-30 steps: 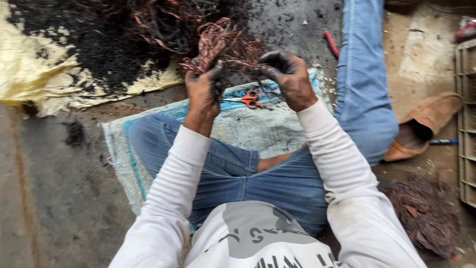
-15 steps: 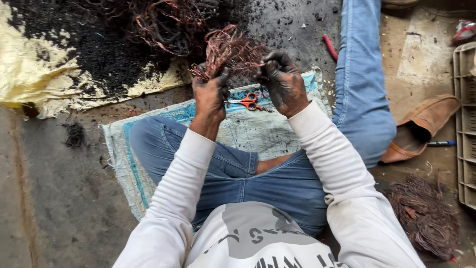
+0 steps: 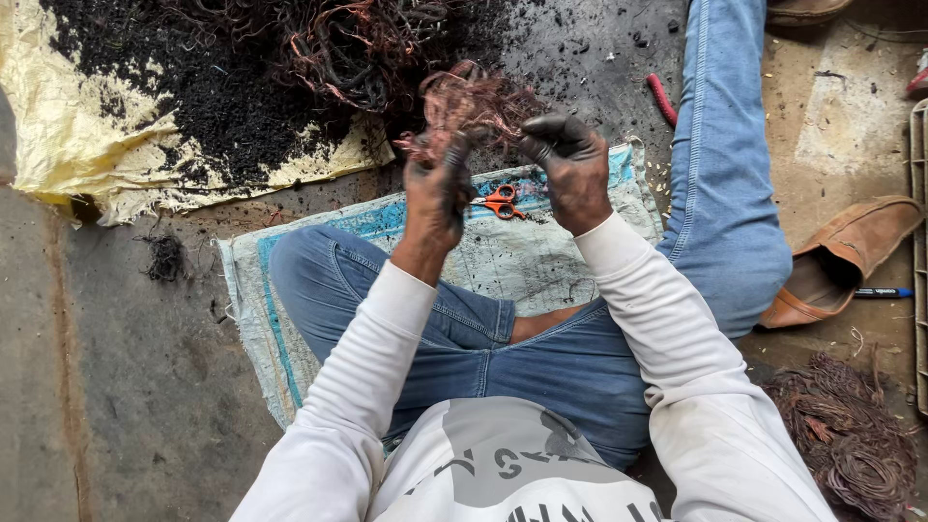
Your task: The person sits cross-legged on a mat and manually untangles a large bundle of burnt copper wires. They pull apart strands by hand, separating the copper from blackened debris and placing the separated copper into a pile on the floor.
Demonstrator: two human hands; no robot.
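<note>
Both soot-black hands — left hand (image 3: 437,193) and right hand (image 3: 570,169) — are closed on a tangle of copper wire (image 3: 474,106), held up just above the woven sack (image 3: 541,256). Orange scissors (image 3: 500,201) lie on the sack below the wire — between the hands. Beyond the sack spreads a black burnt pile (image 3: 242,87).

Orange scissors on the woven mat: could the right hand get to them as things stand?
Probably yes. The orange scissors lie uncovered on the woven mat just below the right hand, though that hand and the left hand are gripping a copper wire tangle.
</note>
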